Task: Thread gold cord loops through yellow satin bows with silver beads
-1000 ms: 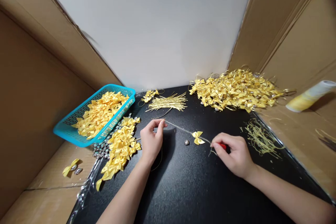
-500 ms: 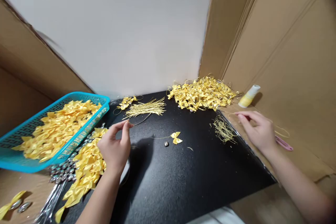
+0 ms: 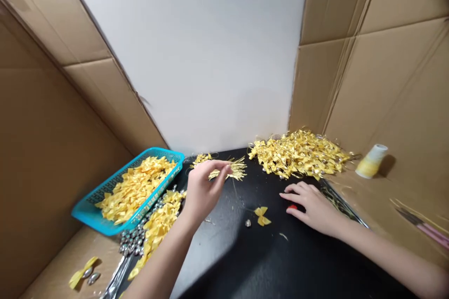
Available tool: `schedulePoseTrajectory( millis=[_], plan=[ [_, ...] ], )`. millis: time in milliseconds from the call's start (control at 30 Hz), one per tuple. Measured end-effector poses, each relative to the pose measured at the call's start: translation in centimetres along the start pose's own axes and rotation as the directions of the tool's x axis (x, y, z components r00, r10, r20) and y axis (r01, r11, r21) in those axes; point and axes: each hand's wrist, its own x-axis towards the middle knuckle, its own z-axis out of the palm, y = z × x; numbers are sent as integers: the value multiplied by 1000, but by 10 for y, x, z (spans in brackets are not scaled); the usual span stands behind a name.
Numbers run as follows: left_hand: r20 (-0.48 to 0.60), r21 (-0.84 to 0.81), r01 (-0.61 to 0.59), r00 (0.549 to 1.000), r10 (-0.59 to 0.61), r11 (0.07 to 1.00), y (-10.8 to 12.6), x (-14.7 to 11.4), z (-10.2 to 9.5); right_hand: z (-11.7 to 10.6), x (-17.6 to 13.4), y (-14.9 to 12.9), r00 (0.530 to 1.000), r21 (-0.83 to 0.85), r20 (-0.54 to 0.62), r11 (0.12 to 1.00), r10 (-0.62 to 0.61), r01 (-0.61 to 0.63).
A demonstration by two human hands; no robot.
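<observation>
My left hand (image 3: 206,187) is raised over the middle of the black tabletop, thumb and forefinger pinched together. A faint thin strand (image 3: 235,188) hangs just below its fingertips. My right hand (image 3: 310,205) is low over the right side of the tabletop, fingers spread. A small red thing (image 3: 292,207) shows between its thumb and fingers; whether they touch it I cannot tell. Between the hands lie a single yellow ribbon bow (image 3: 262,216) and a silver bead (image 3: 248,223). Behind the left hand is a bundle of cut yellow cords (image 3: 238,168), partly hidden.
A blue basket (image 3: 93,227) of yellow bows stands left, beside loose bows (image 3: 161,224) and silver beads (image 3: 132,242). Finished-looking bows with loops form a heap (image 3: 301,155) at the back right. A thread cone (image 3: 372,162) and pink-handled scissors (image 3: 430,231) are on the cardboard.
My right hand has come left from the cardboard onto the tabletop and spread its fingers. The view has shifted left and up. My left hand stays pinched, now in front of the cords.
</observation>
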Motion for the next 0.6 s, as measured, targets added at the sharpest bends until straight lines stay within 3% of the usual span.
schedulePoseTrajectory(
  millis=[167, 300, 467, 600],
  plan=[
    [69, 9, -141, 988, 140, 990, 18, 38, 11, -47, 73, -59, 992, 353, -127, 935, 2, 44],
    [58, 87, -203, 978, 198, 975, 22, 62, 17, -69, 123, -95, 984, 431, -177, 898, -10, 87],
    [137, -28, -153, 978, 155, 988, 15, 76, 9, -73, 140, -92, 984, 438, -173, 892, -37, 111],
    [100, 30, -123, 988, 120, 992, 11, 73, 11, -71, 136, -88, 991, 388, -105, 915, -77, 112]
  ],
)
